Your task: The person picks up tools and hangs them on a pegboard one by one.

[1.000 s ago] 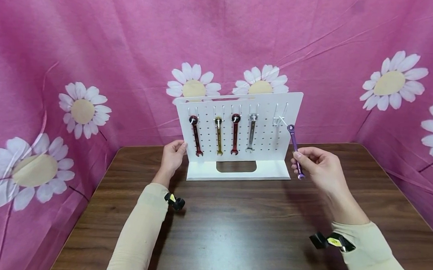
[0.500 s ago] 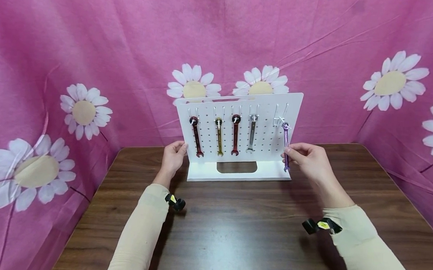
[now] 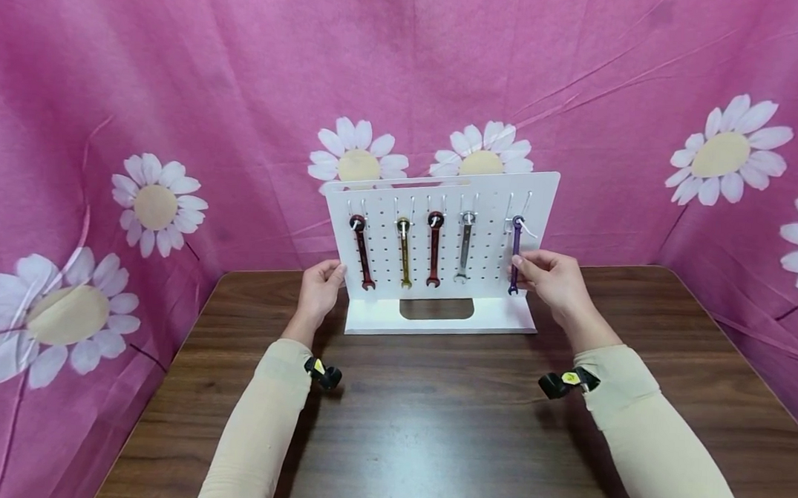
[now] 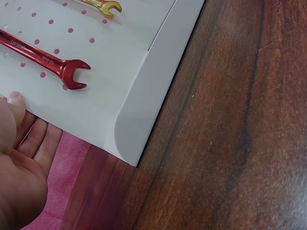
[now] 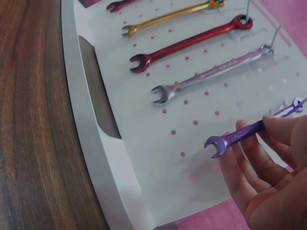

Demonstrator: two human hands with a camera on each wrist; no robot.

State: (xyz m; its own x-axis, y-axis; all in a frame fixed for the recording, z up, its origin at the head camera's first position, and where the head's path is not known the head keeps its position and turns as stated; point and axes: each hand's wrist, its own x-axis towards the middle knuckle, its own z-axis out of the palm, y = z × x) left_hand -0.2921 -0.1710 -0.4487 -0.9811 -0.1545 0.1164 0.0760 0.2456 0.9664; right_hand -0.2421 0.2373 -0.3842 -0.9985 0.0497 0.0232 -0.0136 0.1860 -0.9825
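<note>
— Fingers [image 5: 249, 153] of the right hand [image 3: 553, 278] pinch the purple wrench [image 3: 514, 258] by its shaft. Where is it?

— Against the white pegboard [image 3: 488, 193], ring end up at the rightmost hook [image 3: 511, 223], hanging straight like the other four wrenches.

— And the left hand [image 3: 317, 290]?

— Its thumb presses the board's left edge, fingers straight behind it, probably bracing the stand on the table [image 3: 431, 429].

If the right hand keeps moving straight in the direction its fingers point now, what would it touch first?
Most likely the white pegboard face: the right hand pinches the purple wrench just before it. How much gap remains is unclear.
</note>
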